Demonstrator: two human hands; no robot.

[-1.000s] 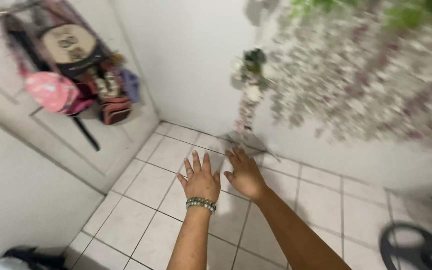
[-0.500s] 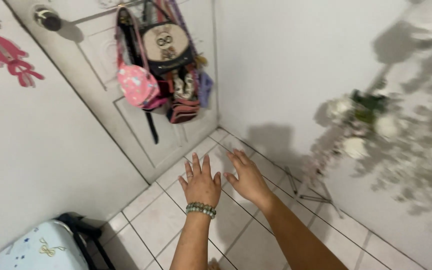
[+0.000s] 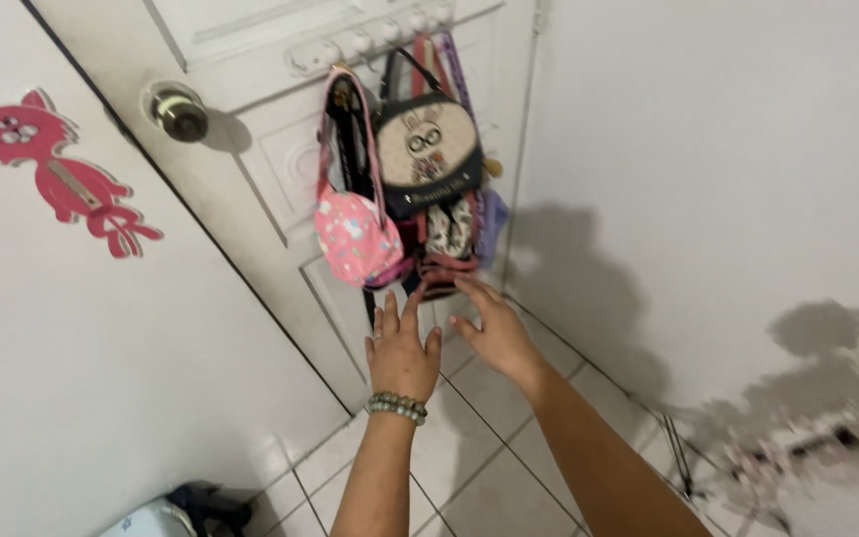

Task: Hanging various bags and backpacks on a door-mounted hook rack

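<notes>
Two hands, left [image 3: 402, 353] and right [image 3: 494, 333], spread wide, empty. Bags [image 3: 420, 189] hanging long-axis vertical on door [image 3: 251, 189] at 12 o'clock, just beyond fingertips; right nearer.

Pink pouch [image 3: 355, 237] and round beige bag [image 3: 428, 144], hanging on door hooks
</notes>
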